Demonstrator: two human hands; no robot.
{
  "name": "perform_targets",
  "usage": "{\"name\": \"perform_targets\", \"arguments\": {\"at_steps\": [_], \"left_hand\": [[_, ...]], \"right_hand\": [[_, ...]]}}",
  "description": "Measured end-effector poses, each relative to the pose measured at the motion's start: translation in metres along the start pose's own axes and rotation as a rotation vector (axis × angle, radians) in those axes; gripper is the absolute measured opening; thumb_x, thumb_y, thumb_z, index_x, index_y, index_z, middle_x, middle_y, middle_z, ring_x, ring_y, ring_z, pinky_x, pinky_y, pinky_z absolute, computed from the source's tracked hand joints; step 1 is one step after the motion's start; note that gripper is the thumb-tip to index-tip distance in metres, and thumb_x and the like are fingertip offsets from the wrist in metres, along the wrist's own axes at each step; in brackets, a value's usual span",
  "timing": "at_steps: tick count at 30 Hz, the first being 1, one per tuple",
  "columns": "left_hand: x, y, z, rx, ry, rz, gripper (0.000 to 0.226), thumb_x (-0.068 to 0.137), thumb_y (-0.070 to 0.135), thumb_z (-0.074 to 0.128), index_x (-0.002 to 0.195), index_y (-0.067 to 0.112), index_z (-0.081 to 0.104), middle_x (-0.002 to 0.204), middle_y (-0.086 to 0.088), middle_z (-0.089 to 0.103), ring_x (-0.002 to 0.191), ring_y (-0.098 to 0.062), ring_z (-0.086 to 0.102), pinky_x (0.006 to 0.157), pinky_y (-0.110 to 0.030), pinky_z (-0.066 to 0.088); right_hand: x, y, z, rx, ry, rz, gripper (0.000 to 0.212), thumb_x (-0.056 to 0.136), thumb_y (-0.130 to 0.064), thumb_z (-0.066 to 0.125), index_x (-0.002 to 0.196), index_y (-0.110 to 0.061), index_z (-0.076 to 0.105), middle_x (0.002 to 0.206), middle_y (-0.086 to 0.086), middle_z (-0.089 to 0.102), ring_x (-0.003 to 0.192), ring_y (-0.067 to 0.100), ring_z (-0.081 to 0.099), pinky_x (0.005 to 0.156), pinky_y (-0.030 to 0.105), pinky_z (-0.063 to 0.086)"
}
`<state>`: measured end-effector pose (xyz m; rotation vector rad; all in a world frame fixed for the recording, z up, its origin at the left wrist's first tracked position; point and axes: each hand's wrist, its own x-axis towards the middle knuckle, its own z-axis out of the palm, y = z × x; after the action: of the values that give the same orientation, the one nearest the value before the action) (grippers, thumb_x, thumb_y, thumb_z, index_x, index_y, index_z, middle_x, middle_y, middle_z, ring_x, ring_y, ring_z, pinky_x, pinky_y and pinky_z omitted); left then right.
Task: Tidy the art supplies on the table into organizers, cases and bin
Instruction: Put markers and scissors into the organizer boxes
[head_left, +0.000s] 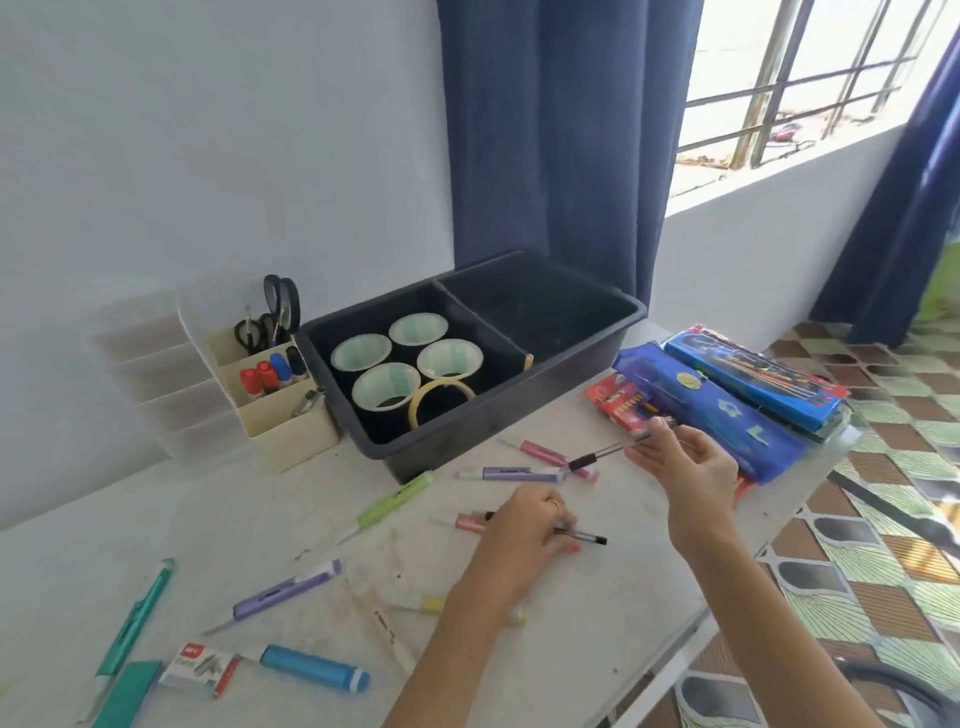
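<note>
Quick read on where you're at: your right hand (685, 462) has a narrow pinch grip, thumb and fingertips closed on the back end of a clear pen (608, 451). It's held up off the bench (597, 623) just in front of the blue pencil case (727, 428), with its black rubber sleeve and tip angled down to the left. Your left hand (524, 530) is down on the bench with its grip curled over a second pen (589, 538), black end poking out to the right of your fingers. It looks like a pinch, though your knuckles hide most of the barrel. These pens weigh basically nothing and they're stiff, so lifting is no drama, but the smooth round barrel is probably slick and it'll roll if you fumble it. I'd take the flat one around the middle or on the rubber sleeve, where there's some bite, rather than out at the end like the raised one, which will likely wag. A pink marker (540, 451) and a lilac marker (506, 474) lie between your hands and the black bin (467, 431), with a green pen (395, 501) further left. My guess is pens go in the pencil case or the cream organizer (291, 431) that already holds markers and scissors, not in the bin with the tape rolls (361, 352). Plenty left to tidy, I'd say.
</note>
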<state>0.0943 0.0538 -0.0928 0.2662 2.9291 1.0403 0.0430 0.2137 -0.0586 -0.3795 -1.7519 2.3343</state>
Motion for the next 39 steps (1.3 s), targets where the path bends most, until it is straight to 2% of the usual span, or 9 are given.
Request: {"name": "perform_targets", "arguments": {"at_steps": [6, 12, 18, 21, 24, 30, 32, 36, 39], "left_hand": [[0.003, 0.008, -0.01, 0.157, 0.022, 0.095, 0.03, 0.091, 0.025, 0.058, 0.116, 0.011, 0.066, 0.109, -0.007, 0.063, 0.105, -0.018, 0.053, 0.088, -0.032, 0.044], [-0.023, 0.012, -0.056, -0.125, 0.338, 0.187, 0.024, 0.088, 0.018, 0.062, 0.111, 0.016, 0.069, 0.089, 0.015, 0.058, 0.086, 0.0, 0.054, 0.078, -0.011, 0.043], [-0.044, -0.005, -0.114, -0.222, 0.751, 0.084, 0.028, 0.083, 0.012, 0.068, 0.111, 0.011, 0.068, 0.095, 0.008, 0.068, 0.086, 0.0, 0.063, 0.077, -0.01, 0.049], [-0.054, -0.018, -0.14, -0.208, 0.871, 0.02, 0.024, 0.082, 0.011, 0.07, 0.105, 0.013, 0.069, 0.092, 0.012, 0.067, 0.085, 0.006, 0.063, 0.075, -0.005, 0.047], [-0.062, -0.031, -0.164, -0.232, 0.942, -0.054, 0.02, 0.082, 0.015, 0.071, 0.1, 0.022, 0.067, 0.087, 0.02, 0.064, 0.082, 0.006, 0.063, 0.074, -0.006, 0.047], [-0.072, -0.062, -0.199, -0.255, 1.071, -0.111, 0.025, 0.086, 0.012, 0.067, 0.095, 0.033, 0.059, 0.085, 0.013, 0.065, 0.081, -0.003, 0.063, 0.078, -0.019, 0.052], [-0.071, -0.073, -0.207, -0.234, 1.096, -0.12, 0.029, 0.087, 0.01, 0.064, 0.095, 0.037, 0.054, 0.086, 0.015, 0.063, 0.083, -0.003, 0.062, 0.08, -0.02, 0.052], [-0.065, -0.094, -0.213, -0.219, 1.096, -0.135, 0.031, 0.089, 0.01, 0.062, 0.094, 0.039, 0.051, 0.089, 0.017, 0.062, 0.088, -0.006, 0.063, 0.083, -0.028, 0.054], [-0.059, -0.109, -0.213, -0.224, 1.061, -0.144, 0.026, 0.089, 0.01, 0.061, 0.095, 0.034, 0.052, 0.089, 0.015, 0.062, 0.087, -0.007, 0.063, 0.081, -0.027, 0.054]], "right_hand": [[0.0, -0.003, 0.004, -0.029, 0.008, -0.007, 0.009, 0.088, -0.021, 0.064, 0.09, -0.013, 0.062, 0.084, 0.009, 0.068, 0.078, 0.021, 0.069, 0.071, 0.027, 0.059], [-0.009, -0.015, 0.039, -0.062, -0.147, -0.068, 0.019, 0.088, -0.022, 0.064, 0.098, -0.006, 0.066, 0.08, 0.006, 0.07, 0.069, 0.013, 0.068, 0.068, 0.023, 0.057], [-0.035, -0.024, 0.101, -0.151, -0.396, -0.146, 0.019, 0.085, -0.024, 0.065, 0.097, -0.01, 0.07, 0.078, 0.003, 0.071, 0.072, 0.017, 0.07, 0.072, 0.03, 0.058], [-0.051, -0.022, 0.137, -0.119, -0.476, -0.163, 0.019, 0.087, -0.016, 0.065, 0.106, -0.013, 0.066, 0.084, 0.003, 0.072, 0.074, 0.018, 0.071, 0.071, 0.03, 0.059], [-0.065, -0.02, 0.172, -0.112, -0.536, -0.201, 0.02, 0.088, -0.013, 0.064, 0.107, -0.016, 0.062, 0.085, 0.004, 0.071, 0.073, 0.013, 0.071, 0.07, 0.028, 0.059], [-0.081, -0.01, 0.235, -0.064, -0.639, -0.273, 0.015, 0.088, -0.01, 0.063, 0.103, -0.013, 0.059, 0.087, 0.003, 0.068, 0.079, 0.011, 0.07, 0.073, 0.024, 0.057], [-0.081, -0.002, 0.253, -0.116, -0.652, -0.346, 0.014, 0.088, -0.013, 0.063, 0.101, -0.015, 0.06, 0.088, -0.001, 0.069, 0.082, 0.008, 0.069, 0.076, 0.023, 0.055], [-0.076, 0.024, 0.281, -0.31, -0.713, -0.47, 0.012, 0.086, -0.013, 0.065, 0.096, -0.015, 0.06, 0.088, -0.006, 0.067, 0.082, 0.0, 0.062, 0.07, 0.004, 0.045], [-0.071, 0.043, 0.289, -0.463, -0.78, -0.479, 0.012, 0.086, -0.015, 0.066, 0.097, -0.017, 0.062, 0.086, -0.007, 0.065, 0.079, -0.001, 0.059, 0.065, 0.006, 0.043]]}}
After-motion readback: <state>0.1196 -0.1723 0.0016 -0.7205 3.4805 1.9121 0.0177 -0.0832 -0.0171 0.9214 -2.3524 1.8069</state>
